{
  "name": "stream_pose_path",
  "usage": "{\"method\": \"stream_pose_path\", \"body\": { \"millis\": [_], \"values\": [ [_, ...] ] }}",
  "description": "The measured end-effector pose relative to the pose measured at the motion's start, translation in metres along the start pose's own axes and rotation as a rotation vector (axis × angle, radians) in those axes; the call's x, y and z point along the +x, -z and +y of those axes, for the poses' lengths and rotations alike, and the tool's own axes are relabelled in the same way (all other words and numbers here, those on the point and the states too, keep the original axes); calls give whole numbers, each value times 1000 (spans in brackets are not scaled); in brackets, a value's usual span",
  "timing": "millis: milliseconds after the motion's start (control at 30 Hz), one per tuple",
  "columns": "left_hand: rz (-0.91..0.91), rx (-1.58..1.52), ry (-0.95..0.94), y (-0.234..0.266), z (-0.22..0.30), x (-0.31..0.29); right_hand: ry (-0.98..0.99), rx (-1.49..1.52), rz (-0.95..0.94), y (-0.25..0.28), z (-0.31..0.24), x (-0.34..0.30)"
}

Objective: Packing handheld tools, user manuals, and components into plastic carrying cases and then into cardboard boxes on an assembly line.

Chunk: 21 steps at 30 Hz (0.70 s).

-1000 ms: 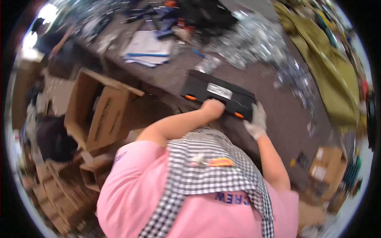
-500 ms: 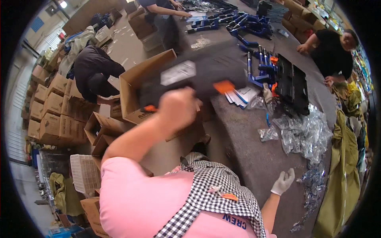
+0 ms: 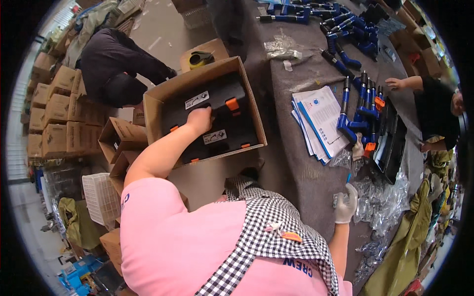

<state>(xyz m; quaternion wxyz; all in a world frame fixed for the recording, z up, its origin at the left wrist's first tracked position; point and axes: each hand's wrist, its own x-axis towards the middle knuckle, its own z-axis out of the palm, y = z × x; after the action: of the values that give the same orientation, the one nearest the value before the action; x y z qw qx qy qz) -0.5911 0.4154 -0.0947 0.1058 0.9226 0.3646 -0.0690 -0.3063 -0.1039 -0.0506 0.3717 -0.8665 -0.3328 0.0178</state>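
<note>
My bare left hand [image 3: 199,120] is closed on the edge of a black plastic tool case [image 3: 219,106] with orange latches and a white label. The case lies in an open cardboard carton [image 3: 254,111], over or beside another black case [image 3: 222,147], also labelled. My fingertips are partly hidden behind the case edge. Above the grey-covered table, my right hand [image 3: 346,204] wears a white glove with loosely curved fingers apart. It is nearest to a thin blue stick [image 3: 349,178] and crumpled clear plastic bags [image 3: 382,197]; nothing plainly sits in it.
Papers [image 3: 321,121] lie by several blue-and-black tools [image 3: 363,106] and an open black case [image 3: 390,148]. A tape dispenser [image 3: 200,59] rests on the carton's far flap. One person [image 3: 116,64] bends beside stacked cartons [image 3: 57,111]; another [image 3: 437,108] stands across the table.
My left hand has brought the black case down into the carton. My right hand's fingers have curled a little. The view has shifted, showing more of the papers.
</note>
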Motion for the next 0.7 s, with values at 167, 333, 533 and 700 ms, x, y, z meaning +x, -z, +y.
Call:
{"method": "stream_pose_path", "body": {
  "millis": [167,333,533,700],
  "values": [
    [-239,-6,113,-88,-35,36,93,-150,-93,-27,-31,33],
    [-456,506,154,28,49,55,-164,-198,-258,-40,-10,12],
    [302,-557,-584,160,246,92,-383,-206,-186,-46,8,-27],
    [-775,-672,-474,18,460,148,-367,-132,-4,-43,-4,-41]
  ]
}}
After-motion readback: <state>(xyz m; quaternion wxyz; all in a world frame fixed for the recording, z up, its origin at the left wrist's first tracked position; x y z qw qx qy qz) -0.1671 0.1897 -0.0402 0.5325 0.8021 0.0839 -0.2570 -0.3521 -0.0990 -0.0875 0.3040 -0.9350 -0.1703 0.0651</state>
